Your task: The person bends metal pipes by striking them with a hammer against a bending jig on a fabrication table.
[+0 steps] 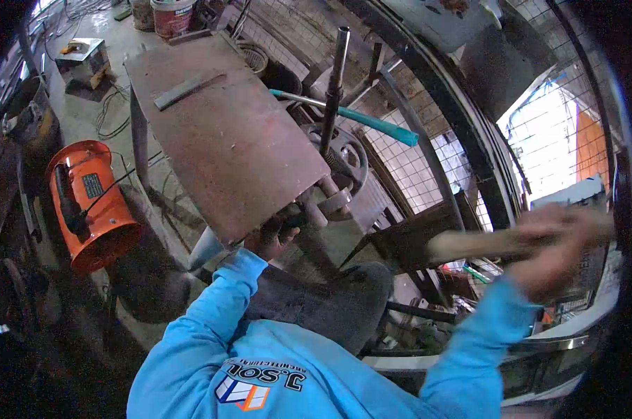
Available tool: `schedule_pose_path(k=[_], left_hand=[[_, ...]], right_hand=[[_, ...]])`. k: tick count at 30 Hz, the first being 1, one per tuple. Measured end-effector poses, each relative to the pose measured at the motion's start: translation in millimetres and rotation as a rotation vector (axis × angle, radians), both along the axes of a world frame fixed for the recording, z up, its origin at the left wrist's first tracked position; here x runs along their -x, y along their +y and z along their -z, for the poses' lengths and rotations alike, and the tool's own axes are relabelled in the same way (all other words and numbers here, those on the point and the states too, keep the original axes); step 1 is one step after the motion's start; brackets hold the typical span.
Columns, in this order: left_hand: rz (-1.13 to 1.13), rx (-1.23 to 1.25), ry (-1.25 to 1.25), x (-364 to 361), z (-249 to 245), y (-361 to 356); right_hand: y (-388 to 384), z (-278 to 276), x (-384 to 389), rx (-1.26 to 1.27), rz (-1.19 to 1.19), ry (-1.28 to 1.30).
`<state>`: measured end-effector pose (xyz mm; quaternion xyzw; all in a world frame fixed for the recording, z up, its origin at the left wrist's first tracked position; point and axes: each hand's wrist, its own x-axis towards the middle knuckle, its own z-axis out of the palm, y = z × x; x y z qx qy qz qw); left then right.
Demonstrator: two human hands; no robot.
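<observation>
Right hand (553,255): blurred, clenched round a wooden handle (480,244), out to the right.
Left hand (277,236): gripping a metal part (314,208) at the edge of the rusty surface (225,133).
Handling: the wooden handle looks stiff, probably head-heavy; best held near its end.

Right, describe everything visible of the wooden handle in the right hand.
The wooden handle is a straight, pale-brown stick that looks like bare wood, smeared by motion blur. It lies nearly level, rising slightly toward the right. The right hand is closed round it toward its right end. Its left end sticks out free in front of a dark metal frame. No tool head shows at either end, and nothing else visibly touches it.
</observation>
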<state>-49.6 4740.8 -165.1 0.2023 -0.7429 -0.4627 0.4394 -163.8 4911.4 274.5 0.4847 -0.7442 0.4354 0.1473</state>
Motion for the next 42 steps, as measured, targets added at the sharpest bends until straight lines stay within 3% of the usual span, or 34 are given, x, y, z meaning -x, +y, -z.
schedule_pose_path(k=[1,2,3,5,6,8,10,11,12,13,15,18,20,22,24,26,27,28,29,30,31,33,34,35,36,40,42], left_hand=[[-0.08,0.275,-0.04,-1,-18,-6],[-0.064,0.16,0.012,2,-16,-6],[-0.037,0.044,0.059,4,-9,-1],[-0.032,0.125,-0.031,7,3,3],[-0.03,0.168,-0.075,9,9,5],[-0.041,0.188,-0.018,4,-12,-3],[-0.075,0.333,-0.097,0,-5,-7],[-0.097,0.349,-0.128,-1,-6,-6],[-0.124,0.361,-0.154,0,-7,-4],[-0.16,0.367,-0.134,4,0,-2],[-0.209,0.384,-0.107,6,22,4],[-0.01,0.138,-0.083,3,18,7],[0.051,-0.365,0.074,1,-7,9],[-0.148,0.246,-0.026,2,-7,2],[-0.059,0.214,-0.08,2,-7,0],[0.071,0.178,-0.152,-10,17,1],[0.153,0.164,-0.168,1,52,0],[0.031,0.195,-0.01,5,27,-1],[-0.097,0.235,0.138,8,0,-4],[-0.024,0.105,0.047,6,15,0],[0.054,-0.024,-0.046,3,30,5],[0.059,-0.017,-0.079,2,42,6],[-0.013,0.115,-0.016,5,37,6],[-0.014,0.14,0.004,6,36,4],[-0.016,0.166,0.023,7,34,2],[0.18,-0.198,0.116,10,32,13],[0.181,-0.322,0.19,4,16,13]], right_hand=[[6,39,10,-0.249,0.034,0.173],[11,79,20,-0.456,0.035,0.352],[1,96,1,-0.69,0.15,-0.085],[-6,84,4,-0.887,0.266,-0.492],[9,60,6,-0.89,0.286,-0.5],[29,15,28,-0.523,0.088,-0.578],[24,-5,63,-0.099,-0.417,-0.771],[13,11,59,0.156,-0.369,-0.847],[3,45,52,-0.038,-0.229,-0.63],[7,81,45,-0.474,-0.026,-0.263],[7,137,30,-1.123,0.192,-0.49],[-15,41,31,-0.922,0.294,-0.432],[-3,4,54,-0.583,0.092,-0.528],[-19,1,42,-0.499,0.098,-0.341],[-25,61,43,-0.697,-0.159,0.142],[-40,93,23,-1.241,0.138,-0.552],[-38,79,38,-1.17,0.134,-0.483],[-33,64,56,-1.115,0.119,-0.415],[-36,48,54,-1.006,0.133,-0.185],[-46,17,49,-0.892,0.198,-0.478],[-37,14,60,-0.5,0.054,-0.657],[-47,38,65,-0.35,-0.268,-0.355],[-41,80,79,-0.461,-0.345,0.213],[-49,81,55,-0.871,-0.29,-0.339],[-57,82,32,-1.3,-0.044,-0.742],[-58,42,47,-1.11,0.077,-0.459],[-60,29,52,-0.663,0.065,-0.792]])
